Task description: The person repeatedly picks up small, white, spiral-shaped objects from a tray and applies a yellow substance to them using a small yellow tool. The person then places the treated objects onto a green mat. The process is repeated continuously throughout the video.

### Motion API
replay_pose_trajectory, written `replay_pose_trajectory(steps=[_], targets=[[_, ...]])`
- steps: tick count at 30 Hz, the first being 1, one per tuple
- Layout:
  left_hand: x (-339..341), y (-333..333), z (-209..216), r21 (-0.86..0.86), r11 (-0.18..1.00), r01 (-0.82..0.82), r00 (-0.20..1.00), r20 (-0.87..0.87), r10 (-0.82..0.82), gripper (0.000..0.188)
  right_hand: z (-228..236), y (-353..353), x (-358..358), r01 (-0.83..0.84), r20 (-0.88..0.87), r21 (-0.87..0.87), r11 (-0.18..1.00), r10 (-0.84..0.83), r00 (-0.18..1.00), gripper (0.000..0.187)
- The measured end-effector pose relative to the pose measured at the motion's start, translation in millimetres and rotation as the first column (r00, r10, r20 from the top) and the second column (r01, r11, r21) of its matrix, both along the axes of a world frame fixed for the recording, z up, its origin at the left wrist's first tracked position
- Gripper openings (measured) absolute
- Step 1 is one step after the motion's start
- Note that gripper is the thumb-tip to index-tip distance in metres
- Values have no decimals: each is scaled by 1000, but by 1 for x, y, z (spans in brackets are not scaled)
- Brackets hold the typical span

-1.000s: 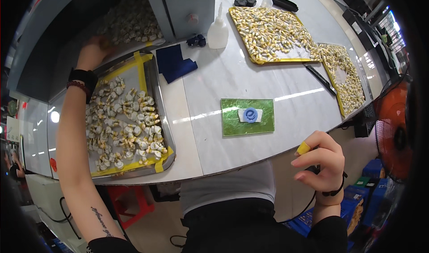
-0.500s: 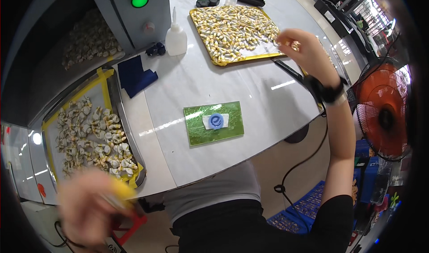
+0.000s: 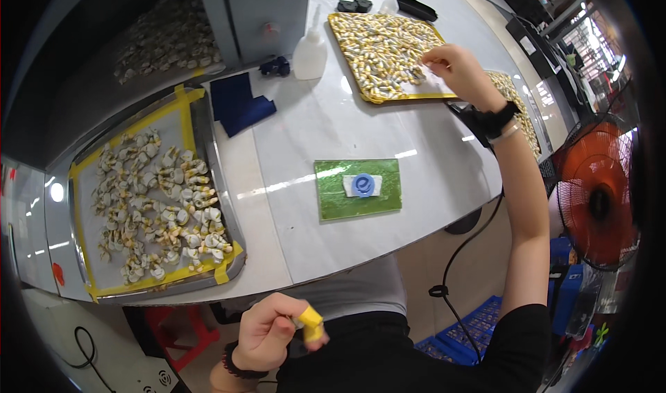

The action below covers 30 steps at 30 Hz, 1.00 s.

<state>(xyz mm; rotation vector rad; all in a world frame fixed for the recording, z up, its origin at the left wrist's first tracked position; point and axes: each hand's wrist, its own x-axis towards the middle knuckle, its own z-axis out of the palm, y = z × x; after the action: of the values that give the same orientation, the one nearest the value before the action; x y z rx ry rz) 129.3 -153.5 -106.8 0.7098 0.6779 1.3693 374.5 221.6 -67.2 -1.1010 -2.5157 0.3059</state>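
Note:
My right hand [image 3: 458,74] reaches over the near right part of a yellow-edged tray [image 3: 416,96] holding many small yellow-and-white pieces [image 3: 381,49]. Its thumb and fingertips come together in a pinch at the pieces; whether one is between them is too small to tell. My left hand [image 3: 267,334] hangs low before my body, short of the table edge, its fingers curled. Yellow tape [image 3: 312,323] is wrapped round a finger of it. What those curled fingers hold, if anything, is hidden. On the table between lies a green plate [image 3: 329,202] bearing a white pad and a round blue piece [image 3: 363,185].
A metal tray [image 3: 232,265] of larger white-and-yellow pieces sits at the left, before a grey machine [image 3: 253,25] with a green light. Dark blue cloth [image 3: 239,108] and a white squeeze bottle [image 3: 310,56] stand behind. An orange fan [image 3: 596,185] is at the right.
My left hand has moved right, from the left tray's near edge to before my body. My right hand stays at the small pieces, its fingertips closer in. The whole view has shifted slightly.

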Motion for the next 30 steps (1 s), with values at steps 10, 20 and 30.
replay_pose_trajectory(steps=[10,20,30], targets=[[5,9,-1,72,992,-99,982,169,86,38,24,-169,-65,-424,-193,-86,901,403,895,17],[4,17,-11,-7,1000,-19,960,280,20,34,5,-165,-62,-469,161,178,865,444,881,12],[-1,25,-12,-137,985,103,921,388,-42,47,1,-170,-63,-454,115,180,873,440,891,16]])
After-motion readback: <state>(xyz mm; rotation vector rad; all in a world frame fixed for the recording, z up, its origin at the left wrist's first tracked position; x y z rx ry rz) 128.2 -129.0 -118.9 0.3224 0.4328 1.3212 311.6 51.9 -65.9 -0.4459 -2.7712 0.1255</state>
